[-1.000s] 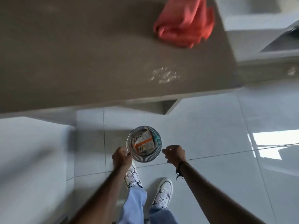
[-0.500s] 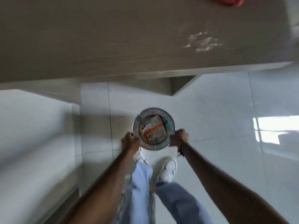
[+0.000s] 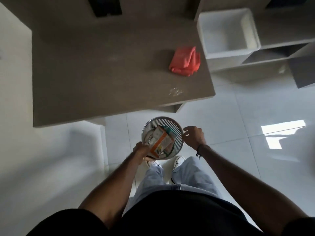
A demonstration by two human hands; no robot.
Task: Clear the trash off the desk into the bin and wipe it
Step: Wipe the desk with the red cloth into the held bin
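A round metal mesh bin (image 3: 177, 132) is held up off the floor in front of my legs, below the desk's front edge. An orange and white carton (image 3: 161, 142) and other trash lie inside it. My left hand (image 3: 140, 149) grips the bin's near left rim. My right hand (image 3: 193, 137) is beside the right rim with fingers spread, touching it lightly or just off it. On the brown desk (image 3: 102, 74) lie a folded red cloth (image 3: 185, 62) near the right side and a small patch of white crumbs (image 3: 175, 91) near the front right corner.
A white open box (image 3: 226, 31) and grey cube shelves (image 3: 279, 53) stand right of the desk. A dark object (image 3: 106, 5) sits at the desk's back edge. White furniture (image 3: 15, 65) lies to the left. The floor is glossy white tile (image 3: 238, 125).
The view pulled back and up, showing the whole desk. The bin has come up off the floor. My right hand has released its grip and opened at the rim.
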